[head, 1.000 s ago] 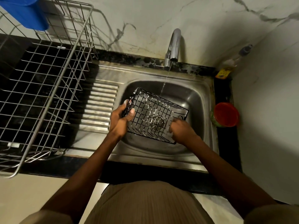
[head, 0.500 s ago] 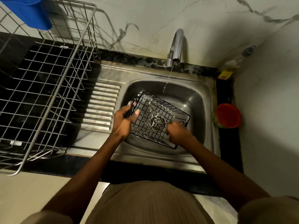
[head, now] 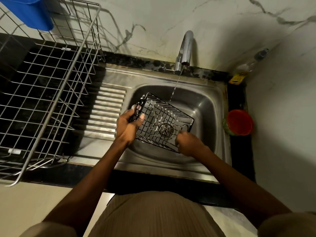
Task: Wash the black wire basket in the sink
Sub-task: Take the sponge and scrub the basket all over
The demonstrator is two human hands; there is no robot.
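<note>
Basket (head: 162, 123), black wire, soapy, tilted over sink (head: 206, 106) bowl. Left hand (head: 127, 126) fingers curled round its left rim; right hand (head: 189, 144) fisted at near corner, contents unclear. Thin stream from tap (head: 185, 48). Dark surface (head: 239, 151) rims sink; wire rack (head: 47, 93) left, red lid (head: 239, 122) right, marble wall (head: 171, 17) behind.

Black counter (head: 239, 156) bearing dish rack (head: 42, 93), red container (head: 239, 122).
</note>
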